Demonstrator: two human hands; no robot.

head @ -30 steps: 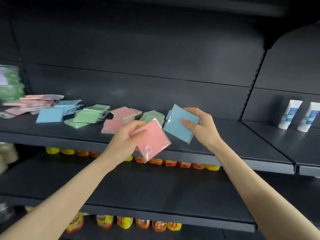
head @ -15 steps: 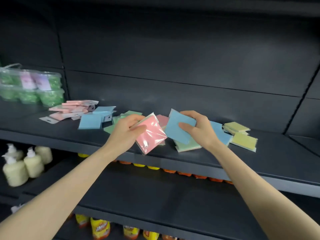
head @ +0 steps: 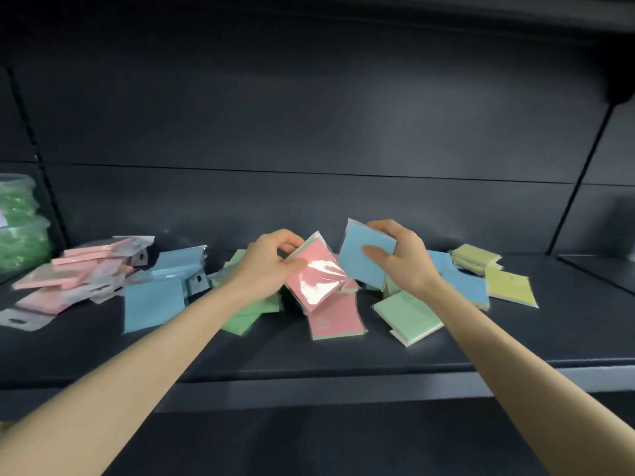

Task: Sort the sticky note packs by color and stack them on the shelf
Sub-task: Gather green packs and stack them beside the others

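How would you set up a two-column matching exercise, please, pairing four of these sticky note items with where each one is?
Things:
1. glare-lit pink pack
2. tilted blue pack
3. yellow packs
4. pink pile

Places:
A. left end of the spread on the shelf
B. gripped by the right hand
C. right end of the spread
D. gripped by the left hand

Pairs: 1-D, 2-B, 3-C, 4-A

pink pack (head: 314, 280), blue pack (head: 364, 261), dark shelf (head: 309, 359)
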